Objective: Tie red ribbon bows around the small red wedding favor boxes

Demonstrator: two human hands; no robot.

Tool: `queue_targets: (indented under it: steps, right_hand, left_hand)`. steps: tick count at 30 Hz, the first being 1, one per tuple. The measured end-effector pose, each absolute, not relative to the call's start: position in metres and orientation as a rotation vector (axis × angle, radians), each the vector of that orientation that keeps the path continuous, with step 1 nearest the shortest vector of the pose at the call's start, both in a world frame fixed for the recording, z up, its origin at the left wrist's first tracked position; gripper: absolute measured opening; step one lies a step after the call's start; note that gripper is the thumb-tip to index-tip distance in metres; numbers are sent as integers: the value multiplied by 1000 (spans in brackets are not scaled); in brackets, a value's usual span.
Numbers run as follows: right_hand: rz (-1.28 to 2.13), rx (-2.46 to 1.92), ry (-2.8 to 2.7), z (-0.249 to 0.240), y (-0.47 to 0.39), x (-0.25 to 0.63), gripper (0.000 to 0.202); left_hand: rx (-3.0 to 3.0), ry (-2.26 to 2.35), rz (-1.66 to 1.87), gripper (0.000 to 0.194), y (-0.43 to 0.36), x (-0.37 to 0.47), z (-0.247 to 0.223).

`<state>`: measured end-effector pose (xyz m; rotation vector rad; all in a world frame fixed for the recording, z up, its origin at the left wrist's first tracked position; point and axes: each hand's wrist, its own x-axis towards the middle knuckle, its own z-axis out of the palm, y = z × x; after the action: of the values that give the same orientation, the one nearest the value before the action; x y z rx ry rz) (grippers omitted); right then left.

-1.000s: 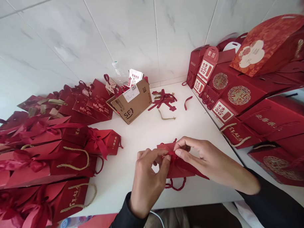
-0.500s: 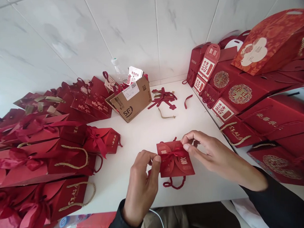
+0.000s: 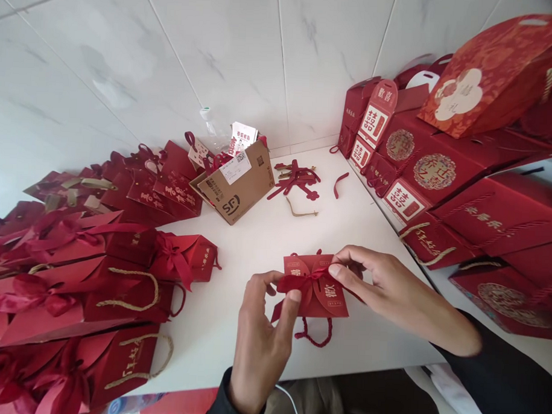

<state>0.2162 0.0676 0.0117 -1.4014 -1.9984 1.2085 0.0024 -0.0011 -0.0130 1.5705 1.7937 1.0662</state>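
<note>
A small red gift box (image 3: pixel 315 302) with gold lettering lies on the white table in front of me, a red twisted cord handle (image 3: pixel 320 341) at its near side. Across its folded flaps sits a red ribbon bow (image 3: pixel 316 276). My right hand (image 3: pixel 373 277) pinches the bow's right side between thumb and fingertips. At the bow's left loop, my left hand (image 3: pixel 265 327) has its thumb and index finger apart, and the loop shows between them. Whether the left fingertips touch the ribbon is hard to tell.
Ribbon-tied red boxes (image 3: pixel 74 278) crowd the left side. A brown carton (image 3: pixel 240 190) stands at the back, a clear bottle (image 3: pixel 209 121) behind it. Loose red cords (image 3: pixel 297 179) and a gold cord (image 3: pixel 300 213) lie nearby. Stacked red gift boxes (image 3: pixel 440 170) line the right.
My left thumb and index finger have parted, and the bow's left loop now shows fuller and spread. My right hand stays on the right side of the bow. The box has shifted slightly left.
</note>
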Motion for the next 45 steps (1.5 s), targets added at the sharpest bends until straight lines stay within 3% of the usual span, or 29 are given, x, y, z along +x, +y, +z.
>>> queue_targets:
  steps: [3, 18, 25, 29, 32, 38, 45]
  right_hand:
    - [1219, -1388, -1983, 10, 69, 215, 29]
    - [1200, -1408, -1911, 9, 69, 214, 30]
    - [1275, -1333, -1796, 6, 69, 208, 11]
    - [1277, -1321, -1762, 5, 72, 207, 4]
    - [1289, -1328, -1765, 4, 73, 210, 11]
    - [1274, -1357, -1759, 7, 70, 208, 19]
    - [1403, -1234, -1700, 9, 72, 205, 11]
  left_hand:
    - [1631, 1753, 1106, 10, 3, 4, -11]
    - [1318, 1758, 1084, 42, 6, 1, -10]
    - [1563, 1766, 939, 16, 6, 2, -4]
    - [1524, 1745, 919, 21, 5, 1, -4]
    - [1467, 1726, 901, 24, 3, -1, -5]
    - [1425, 1613, 910, 17, -1, -7, -7]
    - [1533, 1653, 881, 16, 2, -5, -3]
